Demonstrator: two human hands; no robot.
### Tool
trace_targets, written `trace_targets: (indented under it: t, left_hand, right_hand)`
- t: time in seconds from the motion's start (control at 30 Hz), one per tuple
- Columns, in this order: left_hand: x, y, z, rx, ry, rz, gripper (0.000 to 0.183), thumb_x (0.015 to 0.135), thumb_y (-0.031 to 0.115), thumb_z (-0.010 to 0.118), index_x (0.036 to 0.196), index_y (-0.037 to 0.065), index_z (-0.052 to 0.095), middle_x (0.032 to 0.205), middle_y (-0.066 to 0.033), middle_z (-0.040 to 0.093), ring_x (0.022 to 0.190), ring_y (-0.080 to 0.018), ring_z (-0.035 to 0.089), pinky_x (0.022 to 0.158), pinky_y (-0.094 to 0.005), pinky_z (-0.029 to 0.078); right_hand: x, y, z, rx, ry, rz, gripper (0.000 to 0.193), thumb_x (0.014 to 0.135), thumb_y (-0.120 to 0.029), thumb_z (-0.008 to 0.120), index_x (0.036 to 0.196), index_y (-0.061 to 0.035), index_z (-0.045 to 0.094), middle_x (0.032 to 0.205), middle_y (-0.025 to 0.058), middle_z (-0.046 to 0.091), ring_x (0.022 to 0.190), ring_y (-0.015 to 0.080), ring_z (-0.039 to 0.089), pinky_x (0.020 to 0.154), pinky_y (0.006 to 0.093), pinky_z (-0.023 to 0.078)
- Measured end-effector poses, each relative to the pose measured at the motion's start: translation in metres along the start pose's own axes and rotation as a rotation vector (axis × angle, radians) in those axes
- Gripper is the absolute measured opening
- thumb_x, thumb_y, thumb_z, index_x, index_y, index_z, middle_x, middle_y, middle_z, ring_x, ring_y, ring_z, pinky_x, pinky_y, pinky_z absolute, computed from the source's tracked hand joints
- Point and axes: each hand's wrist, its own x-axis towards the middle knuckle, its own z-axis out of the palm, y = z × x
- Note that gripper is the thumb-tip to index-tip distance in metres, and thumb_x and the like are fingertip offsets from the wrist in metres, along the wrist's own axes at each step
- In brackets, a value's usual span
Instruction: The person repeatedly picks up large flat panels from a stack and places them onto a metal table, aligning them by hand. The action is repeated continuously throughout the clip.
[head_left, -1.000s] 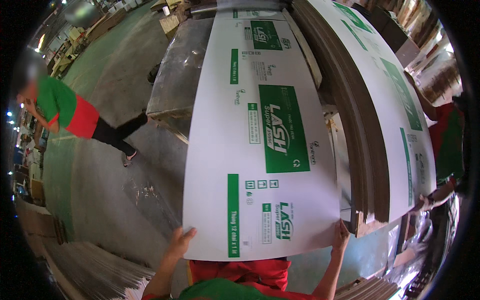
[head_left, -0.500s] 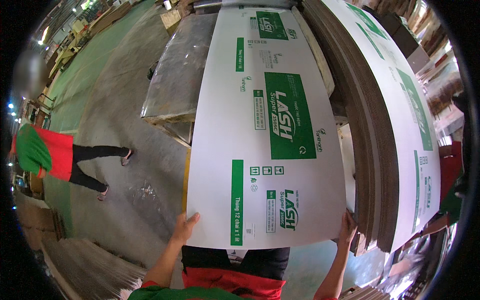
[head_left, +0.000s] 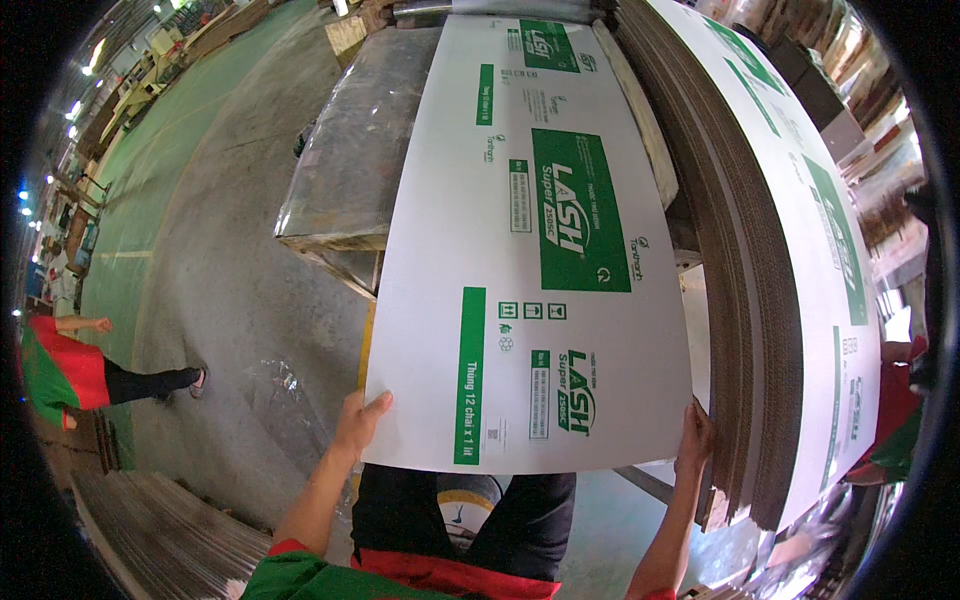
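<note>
A long white cardboard sheet (head_left: 430, 330) with green print stretches away from me, its near edge level above my thighs. My left hand (head_left: 362, 422) grips its left edge close to the near corner, thumb on top and fingers hidden underneath. At the opposite edge, my right hand (head_left: 697, 437) is closed on the sheet near its right corner, fingers mostly out of sight. The far end of the sheet lies by a roller (head_left: 440, 15) at the top of the view. Close to my right hand rises a tall stack of similar printed cardboard sheets (head_left: 790, 230).
Left of the sheet stands a wooden-edged table (head_left: 350, 130) with a shiny clear cover. A person (head_left: 70, 365) in red and green walks at the far left. More stacked cardboard (head_left: 165, 530) sits at the lower left. Another person's red sleeve (head_left: 895, 400) shows beyond the right stack.
Both hands and the sheet have moved slightly forward, away from me. The walking person has gone further left. My grip on both edges looks the same.
</note>
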Motion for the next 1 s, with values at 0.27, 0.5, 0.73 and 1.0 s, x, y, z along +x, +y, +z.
trace_targets:
  t: [0.27,0.5,0.73,1.0]
  left_hand:
    - [-0.007,0.01,-0.001,0.028,-0.034,-0.008,0.046,0.09,0.039,0.066,0.109,-0.003,0.066,0.095,-0.0069,0.068,0.084,-0.0159,0.063,0.074,-0.0328,0.051]
    - [0.005,0.007,0.002,0.046,0.012,0.086,0.051,0.088,0.043,0.068,0.104,-0.005,0.067,0.092,-0.008,0.068,0.081,-0.0161,0.064,0.072,-0.035,0.051]
    - [0.033,-0.007,-0.005,0.183,-0.019,0.14,0.058,0.089,0.051,0.064,0.104,-0.005,0.067,0.091,-0.0081,0.067,0.081,-0.0172,0.062,0.073,-0.0356,0.049]
    - [0.011,-0.016,-0.004,0.258,0.066,0.237,0.057,0.092,0.053,0.06,0.102,-0.002,0.067,0.084,-0.0117,0.069,0.079,-0.0226,0.065,0.073,-0.0403,0.051]
  right_hand:
    - [0.0,-0.008,-0.001,0.011,-0.02,0.045,0.046,0.098,-0.03,0.061,0.129,0.0036,0.06,0.129,0.0205,0.062,0.121,0.0266,0.057,0.106,0.0387,0.041]
    - [0.008,-0.014,-0.004,0.055,-0.007,0.074,0.041,0.097,-0.024,0.062,0.125,0.0046,0.063,0.125,0.0202,0.064,0.117,0.0264,0.06,0.105,0.0375,0.043]
    - [0.008,-0.011,0.005,-0.004,0.036,-0.034,0.038,0.097,-0.022,0.061,0.124,0.0041,0.064,0.121,0.0192,0.067,0.112,0.0267,0.063,0.1,0.0359,0.046]
    - [0.02,0.009,-0.008,-0.361,-0.003,-0.141,0.037,0.094,-0.022,0.061,0.12,0.0044,0.065,0.121,0.0208,0.066,0.106,0.0305,0.064,0.095,0.0375,0.049]
